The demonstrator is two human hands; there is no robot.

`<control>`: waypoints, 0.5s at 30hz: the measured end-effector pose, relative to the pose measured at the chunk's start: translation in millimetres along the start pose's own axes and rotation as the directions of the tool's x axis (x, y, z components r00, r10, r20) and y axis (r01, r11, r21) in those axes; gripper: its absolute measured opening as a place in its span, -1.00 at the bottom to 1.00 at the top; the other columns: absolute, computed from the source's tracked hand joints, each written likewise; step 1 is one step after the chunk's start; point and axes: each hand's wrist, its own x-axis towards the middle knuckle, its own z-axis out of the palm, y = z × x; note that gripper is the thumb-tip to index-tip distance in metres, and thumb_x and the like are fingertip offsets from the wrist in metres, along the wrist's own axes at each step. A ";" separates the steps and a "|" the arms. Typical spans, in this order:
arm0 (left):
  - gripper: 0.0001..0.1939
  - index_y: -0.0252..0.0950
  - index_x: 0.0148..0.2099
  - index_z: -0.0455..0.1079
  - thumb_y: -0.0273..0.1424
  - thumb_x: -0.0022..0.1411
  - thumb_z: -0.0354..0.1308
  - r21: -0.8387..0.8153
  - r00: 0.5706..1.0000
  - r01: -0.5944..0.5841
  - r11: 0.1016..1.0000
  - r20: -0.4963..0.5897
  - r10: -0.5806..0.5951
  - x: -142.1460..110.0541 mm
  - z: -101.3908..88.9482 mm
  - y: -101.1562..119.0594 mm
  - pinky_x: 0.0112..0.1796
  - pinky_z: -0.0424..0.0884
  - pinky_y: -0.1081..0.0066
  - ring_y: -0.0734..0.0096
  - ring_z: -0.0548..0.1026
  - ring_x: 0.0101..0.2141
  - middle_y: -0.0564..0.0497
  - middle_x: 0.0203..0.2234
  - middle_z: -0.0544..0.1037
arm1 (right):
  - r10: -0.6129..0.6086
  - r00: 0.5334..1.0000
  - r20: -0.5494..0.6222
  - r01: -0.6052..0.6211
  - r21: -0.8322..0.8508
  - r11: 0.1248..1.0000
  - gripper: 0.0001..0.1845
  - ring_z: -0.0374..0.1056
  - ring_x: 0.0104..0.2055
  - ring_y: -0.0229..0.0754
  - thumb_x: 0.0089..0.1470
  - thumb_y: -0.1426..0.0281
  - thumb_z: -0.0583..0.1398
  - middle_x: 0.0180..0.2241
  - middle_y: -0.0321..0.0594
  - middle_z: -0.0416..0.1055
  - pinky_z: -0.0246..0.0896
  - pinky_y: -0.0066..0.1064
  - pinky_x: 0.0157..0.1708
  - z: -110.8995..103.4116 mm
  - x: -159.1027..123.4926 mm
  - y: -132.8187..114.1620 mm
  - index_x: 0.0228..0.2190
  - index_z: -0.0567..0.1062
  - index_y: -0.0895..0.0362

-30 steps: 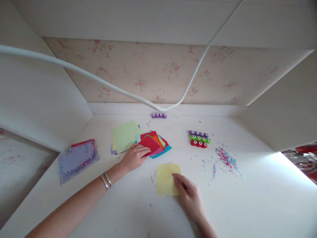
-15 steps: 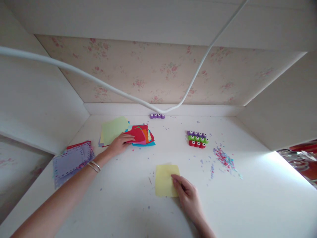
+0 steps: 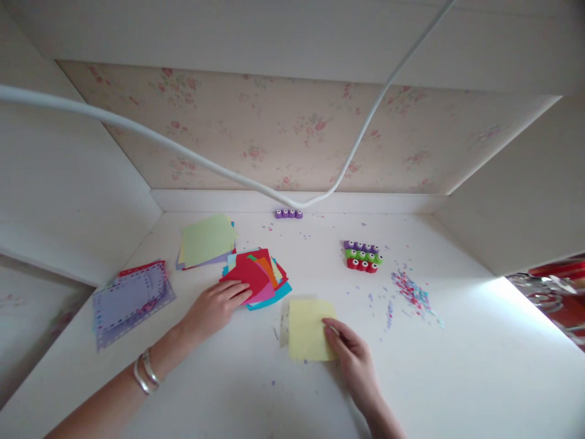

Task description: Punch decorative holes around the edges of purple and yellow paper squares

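One right hand [image 3: 356, 360] on my screen, grip pinching yellow paper [image 3: 307, 332] by its right side, mid desk [image 3: 439, 378], left hand [image 3: 214, 308] over red paper [image 3: 255, 277], its grip I cannot tell.

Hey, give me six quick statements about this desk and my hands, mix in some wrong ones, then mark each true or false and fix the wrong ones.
1. The right hand pinches a yellow sheet. True.
2. The left hand is on the pale green sheet. False: its fingers are on the red sheet.
3. The bracelets are on the right arm. False: they are on the left arm.
4. Four purple punches stand in a row near the wall. True.
5. The confetti heap lies between the two hands. False: it lies on the right side of the desk.
6. The lavender sheet has holes along its edges. True.
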 end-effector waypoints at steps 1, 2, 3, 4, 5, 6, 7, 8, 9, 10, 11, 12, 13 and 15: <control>-0.43 -0.11 0.09 0.45 -0.70 0.15 -0.03 -0.011 1.000 0.029 1.000 -0.004 -0.029 -7.1 0.2 -6.7 0.08 0.40 0.19 0.27 0.48 0.04 0.02 0.03 0.54 | 0.005 1.000 0.005 -0.005 0.005 1.000 -0.51 0.49 -0.23 0.04 0.00 -0.02 0.25 -0.25 -0.06 0.60 0.40 -0.25 -0.28 0.2 0.9 -0.2 -0.25 0.64 0.12; -0.46 -0.10 0.08 0.46 -0.67 0.17 -0.03 -0.029 0.999 0.052 0.998 0.000 -0.052 -14.1 0.0 -15.2 0.11 0.38 0.18 0.28 0.47 0.05 0.03 0.04 0.53 | 0.007 1.000 0.015 -0.007 0.002 1.000 -0.51 0.48 -0.27 0.02 0.01 -0.02 0.25 -0.27 -0.07 0.60 0.39 -0.27 -0.32 0.6 2.1 -0.2 -0.24 0.64 0.12; -0.50 -0.11 0.07 0.47 -0.64 0.18 -0.02 -0.055 0.998 0.069 0.996 0.011 -0.069 -20.8 -0.5 -24.5 0.13 0.36 0.18 0.29 0.46 0.06 0.03 0.04 0.54 | 0.009 1.000 0.028 -0.008 -0.010 1.000 -0.51 0.48 -0.31 0.00 0.01 -0.01 0.24 -0.29 -0.08 0.60 0.38 -0.29 -0.37 1.2 3.3 0.1 -0.23 0.63 0.12; -0.53 -0.11 0.06 0.48 -0.60 0.20 -0.01 -0.083 0.997 0.075 0.994 0.032 -0.072 -27.1 -1.3 -34.0 0.15 0.34 0.18 0.29 0.45 0.08 0.04 0.04 0.53 | 0.010 0.999 0.044 -0.008 -0.031 0.999 -0.52 0.47 -0.34 -0.03 0.03 0.00 0.23 -0.31 -0.09 0.60 0.36 -0.31 -0.40 2.0 4.7 0.3 -0.22 0.63 0.12; -0.54 -0.11 0.06 0.48 -0.58 0.20 -0.01 -0.106 0.995 0.087 0.991 0.051 -0.081 -32.8 -2.2 -42.9 0.17 0.31 0.17 0.30 0.43 0.10 0.05 0.05 0.52 | 0.010 0.998 0.062 -0.007 -0.060 0.998 -0.53 0.45 -0.37 -0.06 0.04 0.02 0.22 -0.33 -0.10 0.60 0.34 -0.34 -0.43 2.7 6.2 0.4 -0.21 0.63 0.12; -0.53 -0.11 0.06 0.48 -0.58 0.19 -0.02 -0.124 0.994 0.097 0.988 0.071 -0.089 -38.0 -3.2 -51.1 0.19 0.28 0.16 0.31 0.42 0.11 0.06 0.06 0.52 | 0.010 0.997 0.080 -0.002 -0.097 0.995 -0.55 0.44 -0.39 -0.08 0.06 0.04 0.21 -0.33 -0.11 0.59 0.32 -0.35 -0.45 3.4 7.8 0.3 -0.21 0.63 0.12; -0.50 -0.10 0.06 0.48 -0.59 0.17 -0.04 -0.139 0.992 0.105 0.985 0.089 -0.093 -42.4 -4.4 -58.1 0.21 0.24 0.15 0.32 0.41 0.12 0.07 0.06 0.51 | 0.006 0.995 0.096 0.007 -0.139 0.990 -0.57 0.42 -0.40 -0.10 0.08 0.07 0.19 -0.33 -0.12 0.59 0.30 -0.36 -0.45 3.8 9.4 -0.3 -0.21 0.62 0.11; -0.46 -0.09 0.06 0.48 -0.61 0.13 -0.05 -0.152 0.989 0.121 0.981 0.104 -0.106 -46.1 -5.9 -64.0 0.23 0.21 0.13 0.32 0.40 0.13 0.08 0.07 0.51 | 0.001 0.994 0.109 0.019 -0.182 0.983 -0.59 0.41 -0.41 -0.13 0.09 0.10 0.18 -0.33 -0.14 0.59 0.28 -0.37 -0.45 3.9 11.1 -1.4 -0.21 0.62 0.11; -0.43 -0.09 0.06 0.48 -0.62 0.10 -0.05 -0.163 0.986 0.135 0.977 0.123 -0.115 -48.6 -7.9 -68.5 0.23 0.19 0.11 0.31 0.39 0.13 0.09 0.07 0.51 | -0.003 0.992 0.122 0.031 -0.222 0.974 -0.61 0.39 -0.43 -0.14 0.10 0.12 0.17 -0.34 -0.15 0.58 0.26 -0.38 -0.46 3.6 12.7 -3.0 -0.21 0.62 0.11; -0.42 -0.09 0.05 0.49 -0.63 0.06 -0.05 -0.172 0.982 0.148 0.974 0.141 -0.124 -49.9 -10.4 -71.7 0.24 0.18 0.09 0.30 0.39 0.14 0.09 0.06 0.52 | -0.006 0.991 0.135 0.041 -0.259 0.965 -0.62 0.37 -0.45 -0.16 0.10 0.14 0.16 -0.37 -0.17 0.58 0.25 -0.40 -0.48 2.9 14.4 -5.0 -0.20 0.62 0.10; -0.42 -0.08 0.03 0.51 -0.63 0.04 -0.05 -0.178 0.980 0.156 0.972 0.154 -0.129 -49.5 -13.7 -73.4 0.23 0.18 0.07 0.28 0.38 0.14 0.09 0.05 0.53 | -0.008 0.990 0.144 0.050 -0.293 0.955 -0.63 0.35 -0.47 -0.17 0.11 0.15 0.16 -0.40 -0.19 0.57 0.23 -0.41 -0.49 1.8 16.0 -7.3 -0.20 0.63 0.10; -0.42 -0.09 0.00 0.53 -0.63 0.03 -0.06 -0.182 0.978 0.159 0.970 0.161 -0.130 -47.1 -17.5 -73.7 0.23 0.18 0.05 0.27 0.36 0.15 0.08 0.04 0.53 | -0.012 0.989 0.148 0.060 -0.321 0.945 -0.63 0.34 -0.49 -0.18 0.11 0.15 0.17 -0.43 -0.20 0.56 0.22 -0.41 -0.50 0.6 17.7 -9.7 -0.21 0.63 0.10; -0.44 -0.09 -0.03 0.54 -0.63 0.04 -0.06 -0.184 0.979 0.162 0.969 0.153 -0.135 -42.3 -21.9 -72.5 0.22 0.20 0.06 0.25 0.36 0.16 0.08 0.04 0.53 | -0.019 0.989 0.147 0.070 -0.345 0.936 -0.63 0.33 -0.50 -0.18 0.11 0.14 0.17 -0.44 -0.20 0.56 0.22 -0.41 -0.51 -0.7 19.4 -11.9 -0.22 0.64 0.09; -0.47 -0.10 -0.06 0.55 -0.63 0.08 -0.08 -0.188 0.981 0.175 0.966 0.111 -0.156 -24.8 -31.2 -66.2 0.20 0.23 0.11 0.26 0.36 0.15 0.08 0.06 0.52 | -0.059 0.990 0.129 0.103 -0.367 0.924 -0.63 0.34 -0.50 -0.18 0.11 0.13 0.17 -0.42 -0.18 0.57 0.24 -0.41 -0.51 -2.6 22.9 -14.8 -0.25 0.64 0.09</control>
